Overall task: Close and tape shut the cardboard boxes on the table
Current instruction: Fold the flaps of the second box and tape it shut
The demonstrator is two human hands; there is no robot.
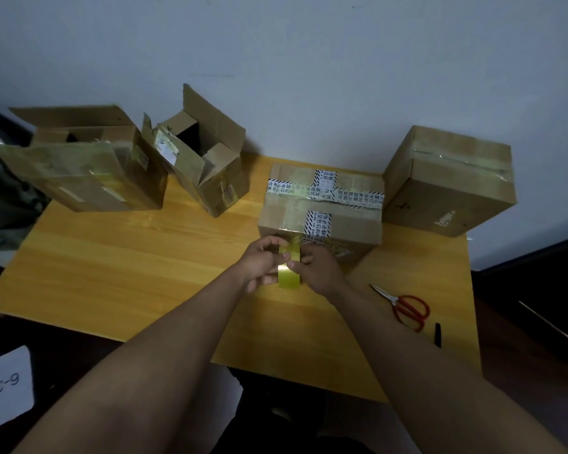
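Observation:
A yellowish roll of clear tape (pixel 289 273) stands on edge just in front of a closed cardboard box (pixel 322 211) with black-and-white printed tape across its top. My left hand (pixel 263 263) grips the roll from the left, thumb and fingers curled over it. My right hand (pixel 315 267) pinches it from the right, close to the box's near face. A strip of tape runs from the roll up to the box's near top edge. Two open boxes (pixel 89 165) (pixel 204 158) stand at the back left with flaps up. A taped box (pixel 450 181) sits at the back right.
Red-handled scissors (pixel 407 308) lie on the yellow wooden table (pixel 128 267) to the right of my right forearm, with a black pen (pixel 437 334) just beyond them near the table's right edge. A white card marked 6-3 (pixel 7 385) lies off the table at lower left.

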